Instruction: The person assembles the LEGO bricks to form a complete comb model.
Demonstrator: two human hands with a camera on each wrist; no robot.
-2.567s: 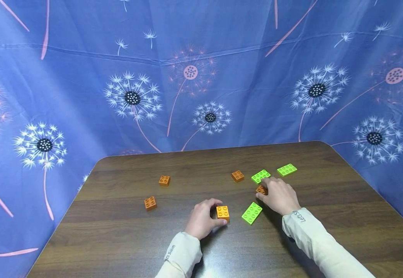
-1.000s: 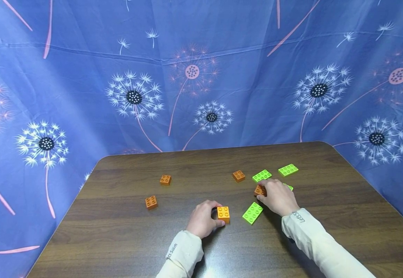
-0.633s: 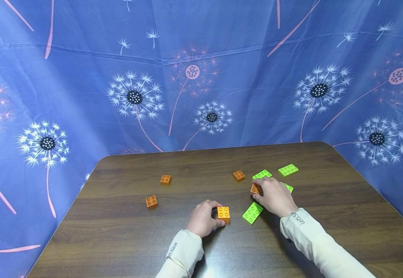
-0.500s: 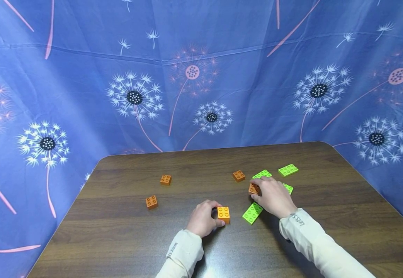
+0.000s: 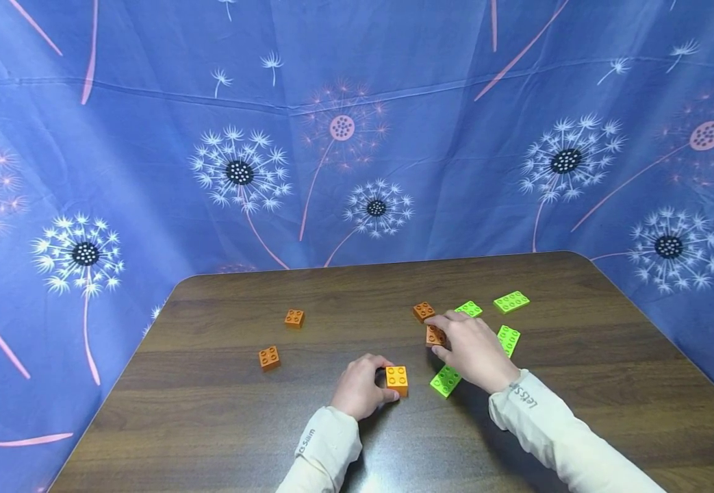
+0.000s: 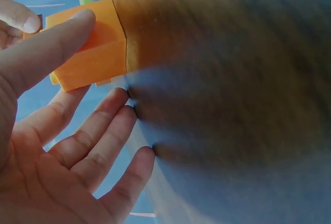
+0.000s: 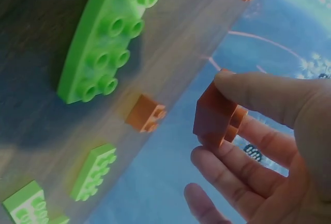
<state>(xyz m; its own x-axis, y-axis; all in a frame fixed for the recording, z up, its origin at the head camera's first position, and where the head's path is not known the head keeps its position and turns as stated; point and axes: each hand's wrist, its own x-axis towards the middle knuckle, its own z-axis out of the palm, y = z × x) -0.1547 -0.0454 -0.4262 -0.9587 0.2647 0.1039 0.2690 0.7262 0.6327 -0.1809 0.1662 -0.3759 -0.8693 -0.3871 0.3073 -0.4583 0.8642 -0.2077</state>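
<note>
My left hand grips a light orange brick standing on the table; in the left wrist view the thumb lies on the side of that orange brick and the other fingertips touch the tabletop. My right hand pinches a darker orange brick between thumb and fingers; in the right wrist view this brown-orange brick appears lifted off the table. A green plate brick lies partly under the right hand, with another green one behind the hand and a third beyond the fingers.
The wooden table also bears a dark orange brick just beyond the right fingers, two more at the left, and a green plate brick at the back right. A blue patterned cloth hangs behind.
My right hand has moved left with the dark orange brick, uncovering more of the green brick on its right. The left hand has stayed on the light orange brick.
</note>
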